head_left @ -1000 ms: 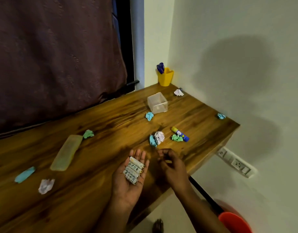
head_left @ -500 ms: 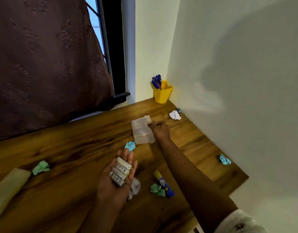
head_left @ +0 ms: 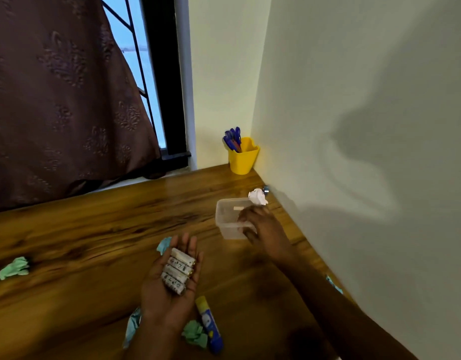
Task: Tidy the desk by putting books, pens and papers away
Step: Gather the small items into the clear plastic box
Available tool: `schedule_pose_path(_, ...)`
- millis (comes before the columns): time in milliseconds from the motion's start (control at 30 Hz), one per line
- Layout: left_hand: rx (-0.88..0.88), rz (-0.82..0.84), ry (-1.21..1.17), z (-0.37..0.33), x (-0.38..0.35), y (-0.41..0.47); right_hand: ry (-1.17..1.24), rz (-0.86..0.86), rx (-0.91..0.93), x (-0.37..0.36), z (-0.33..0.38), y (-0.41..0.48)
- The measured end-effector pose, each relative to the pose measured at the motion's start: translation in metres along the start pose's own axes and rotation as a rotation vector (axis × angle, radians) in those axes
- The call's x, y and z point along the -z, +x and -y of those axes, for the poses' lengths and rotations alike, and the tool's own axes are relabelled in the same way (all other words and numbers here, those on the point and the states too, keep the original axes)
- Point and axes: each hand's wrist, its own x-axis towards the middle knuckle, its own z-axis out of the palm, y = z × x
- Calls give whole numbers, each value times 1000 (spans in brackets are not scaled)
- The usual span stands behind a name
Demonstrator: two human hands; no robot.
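Four small cylindrical batteries, pale and printed, lie side by side on the flat, upturned palm of my left grip, fingers straight, above the near middle of the surface. My right grip curls over the rim of a clear, round-cornered plastic tub toward the far right corner.

I judge the tidying well short of done. Blue-handled tools, pens or scissors, stand in a glossy yellow cup in that corner. Crumpled paper balls lie scattered over the grained, varnished wood: white beside the tub, green toward the left edge, pale blue by my left fingertips. A smooth blue-and-yellow glue stick lies at the near edge.
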Motion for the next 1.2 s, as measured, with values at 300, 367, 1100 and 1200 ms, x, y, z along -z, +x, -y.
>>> schedule_pose_path(300,82,34,26,25,-18,2,261,-264,-59,46,27,-32)
schedule_pose_path(367,97,41,39,30,-22,1,338,-127,-89,54,47,-40)
schedule_pose_path(1100,57,61,-31,26,-17,13,35,418,-286,43,50,68)
schedule_pose_path(1200,19,48,-23,24,-12,13,-132,595,-263,11,47,81)
